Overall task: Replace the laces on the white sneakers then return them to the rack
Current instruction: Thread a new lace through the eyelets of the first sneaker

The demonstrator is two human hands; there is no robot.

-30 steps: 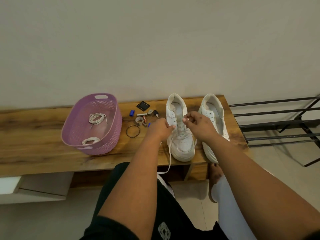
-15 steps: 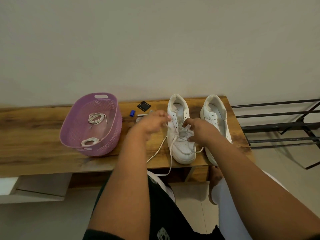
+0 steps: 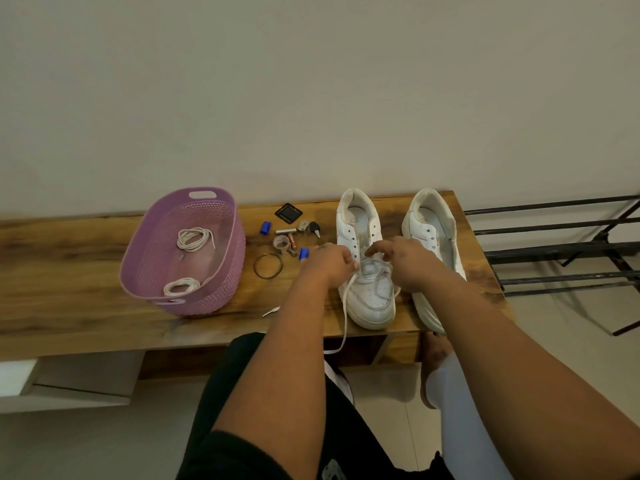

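Two white sneakers stand side by side on the wooden bench (image 3: 69, 306), toes toward me. The left sneaker (image 3: 367, 292) has a white lace (image 3: 346, 306) threaded through its lower eyelets; one end hangs over the bench's front edge. My left hand (image 3: 329, 263) pinches the lace at the shoe's left eyelet row. My right hand (image 3: 403, 261) holds the lace over the tongue, index finger pointing at the eyelets. The right sneaker (image 3: 433, 233) has no lace and is partly hidden behind my right arm. The black metal rack (image 3: 554, 251) stands to the right.
A purple basket (image 3: 221, 216) on the bench holds two coiled white laces (image 3: 192, 239). Between basket and shoes lie small items: keys (image 3: 313, 228), a blue cap (image 3: 265, 227), a bangle (image 3: 267, 266), a black square (image 3: 288, 213). A lace tip (image 3: 272, 310) lies near the front edge.
My left hand has dropped from the upper eyelets toward me to the shoe's lower left side. My right hand stays over the tongue. The lace's slack now hangs straighter over the edge.
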